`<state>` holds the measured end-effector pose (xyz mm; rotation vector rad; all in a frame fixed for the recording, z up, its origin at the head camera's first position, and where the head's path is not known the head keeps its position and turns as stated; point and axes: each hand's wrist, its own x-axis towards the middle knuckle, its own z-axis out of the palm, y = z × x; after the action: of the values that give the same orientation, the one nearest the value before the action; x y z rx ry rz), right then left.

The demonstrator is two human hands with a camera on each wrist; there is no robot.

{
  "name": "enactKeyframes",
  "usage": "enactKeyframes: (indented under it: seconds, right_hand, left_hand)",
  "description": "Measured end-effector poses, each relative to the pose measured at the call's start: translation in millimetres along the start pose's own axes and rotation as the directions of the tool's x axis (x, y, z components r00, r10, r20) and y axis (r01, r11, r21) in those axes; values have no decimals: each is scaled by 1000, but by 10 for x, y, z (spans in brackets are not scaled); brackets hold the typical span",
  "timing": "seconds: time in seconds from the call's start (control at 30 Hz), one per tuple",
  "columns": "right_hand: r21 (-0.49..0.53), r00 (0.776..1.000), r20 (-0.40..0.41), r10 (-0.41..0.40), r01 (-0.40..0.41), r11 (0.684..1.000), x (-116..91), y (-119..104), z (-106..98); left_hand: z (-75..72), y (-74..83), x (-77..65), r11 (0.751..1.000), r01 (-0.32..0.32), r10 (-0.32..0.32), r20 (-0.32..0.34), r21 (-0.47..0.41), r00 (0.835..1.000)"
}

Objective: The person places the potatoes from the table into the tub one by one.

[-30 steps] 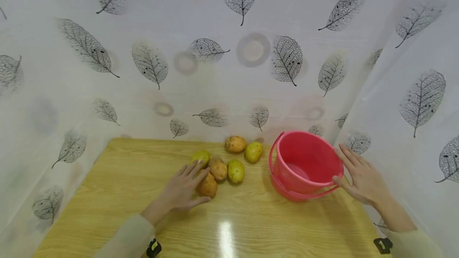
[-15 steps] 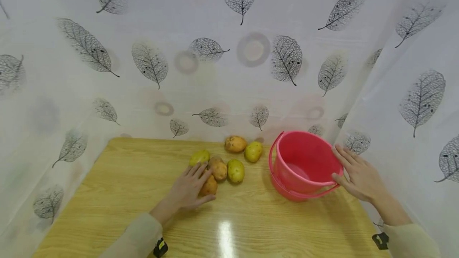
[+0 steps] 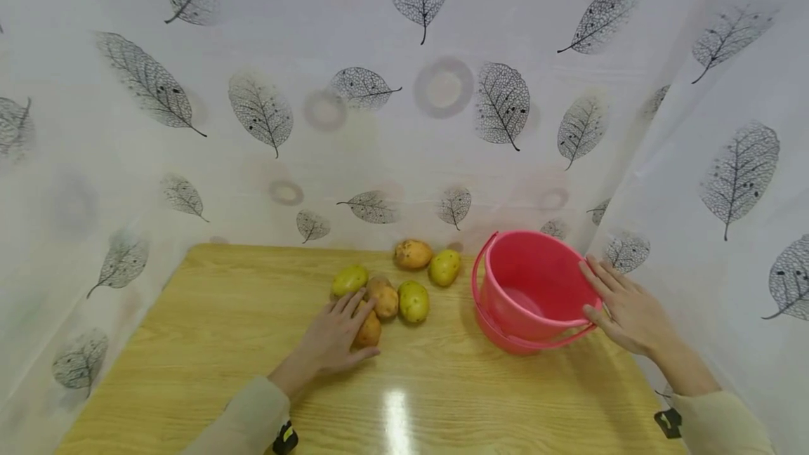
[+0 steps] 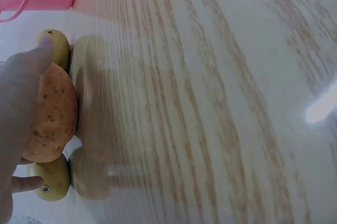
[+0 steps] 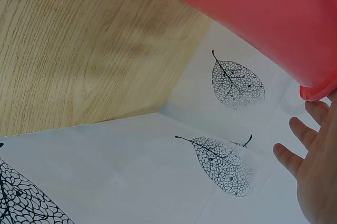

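Observation:
My left hand (image 3: 335, 334) lies over the nearest brown potato (image 3: 369, 332), its fingers spread and fairly straight. In the left wrist view, that speckled potato (image 4: 52, 119) shows beside the hand, between thumb and little finger. Close to the fingers are a yellow-green potato (image 3: 350, 280) and another brown potato (image 3: 383, 298). My right hand (image 3: 635, 311) touches the right side of a pink bucket (image 3: 518, 311) at its rim, fingers extended. The right wrist view shows those fingers (image 5: 303, 132) outside the bucket wall; the thumb is hidden there.
Two yellow-green potatoes, one middle (image 3: 413, 302) and one farther back (image 3: 445, 267), and a brown potato (image 3: 413, 254) stand left of the bucket. The bucket's handle (image 3: 483, 293) hangs down outside. A leaf-patterned white sheet (image 3: 366, 160) encloses the wooden table (image 3: 253, 300) behind and at the sides.
My left hand has moved slightly to the right and nearer, farther over the nearest brown potato. The right hand stays at the bucket rim, and the potatoes hold their places.

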<state>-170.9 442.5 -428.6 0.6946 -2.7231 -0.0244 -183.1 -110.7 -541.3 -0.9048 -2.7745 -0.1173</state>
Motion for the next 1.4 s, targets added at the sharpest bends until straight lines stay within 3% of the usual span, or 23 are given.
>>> enactKeyframes:
  seconds: [0.33,0.77,1.13,1.4]
  right_hand:
    - [-16,1000,-7,-8,8,1000,8,-7,1]
    - [-39,1000,-16,-10,9,999,-5,-9,17]
    - [-47,1000,5,16,-16,999,-5,-28,-1]
    - [-37,999,20,32,-31,999,-13,-31,-11]
  left_hand:
    - [-3,-1,-9,1000,17,-18,19,23,1000]
    - [-7,11,-32,1000,20,-20,-2,-14,1000]
    - [-61,45,-49,998,14,-18,-81,-54,997]
    - [-179,101,52,996,-29,15,-165,-84,986]
